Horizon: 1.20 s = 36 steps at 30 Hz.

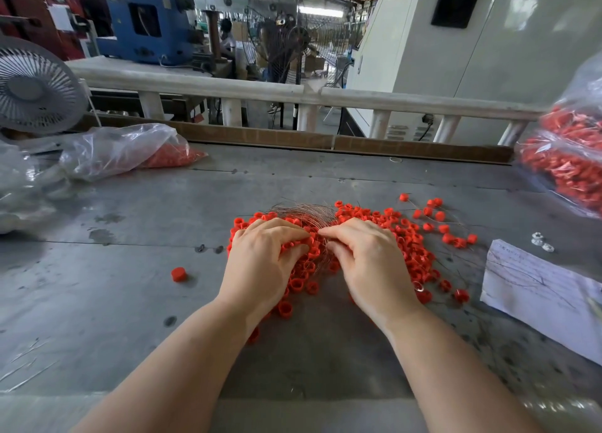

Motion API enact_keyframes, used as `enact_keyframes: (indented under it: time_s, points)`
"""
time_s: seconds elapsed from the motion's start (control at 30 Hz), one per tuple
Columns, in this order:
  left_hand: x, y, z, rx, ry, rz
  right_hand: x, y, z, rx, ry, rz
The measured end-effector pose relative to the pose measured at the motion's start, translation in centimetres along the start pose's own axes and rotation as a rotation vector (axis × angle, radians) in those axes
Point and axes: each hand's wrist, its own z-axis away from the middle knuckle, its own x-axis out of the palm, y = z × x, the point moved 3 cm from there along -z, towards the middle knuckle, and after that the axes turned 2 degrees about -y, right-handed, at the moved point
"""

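A heap of small red plastic caps (407, 237) lies spread on the grey metal table (130, 302). A bundle of thin copper-coloured wires (303, 213) fans out across the heap's far side. My left hand (264, 263) rests on the caps with its fingers curled round some of them. My right hand (371, 263) lies beside it, thumb and forefinger pinching the wires where they gather. One single red cap (178, 274) sits apart to the left.
A clear bag of red caps (136, 152) lies at the back left beside a small fan (32, 90). A fuller bag (566, 159) stands at the right edge. A sheet of paper (537, 289) and small white parts (542, 242) lie to the right.
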Motion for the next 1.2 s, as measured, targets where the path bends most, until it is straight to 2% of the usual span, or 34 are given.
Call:
enact_keyframes:
  time_s: [0.5, 0.87, 1.2]
  points:
    - [-0.10, 0.26, 0.15, -0.007, -0.034, 0.017, -0.27, -0.10, 0.12, 0.021, 0.090, -0.015]
    - [-0.12, 0.19, 0.19, 0.031, -0.017, -0.031, 0.00, -0.20, 0.21, 0.027, 0.043, 0.006]
    - [-0.35, 0.30, -0.03, 0.087, -0.145, -0.010, -0.45, 0.44, 0.14, 0.057, 0.092, 0.024]
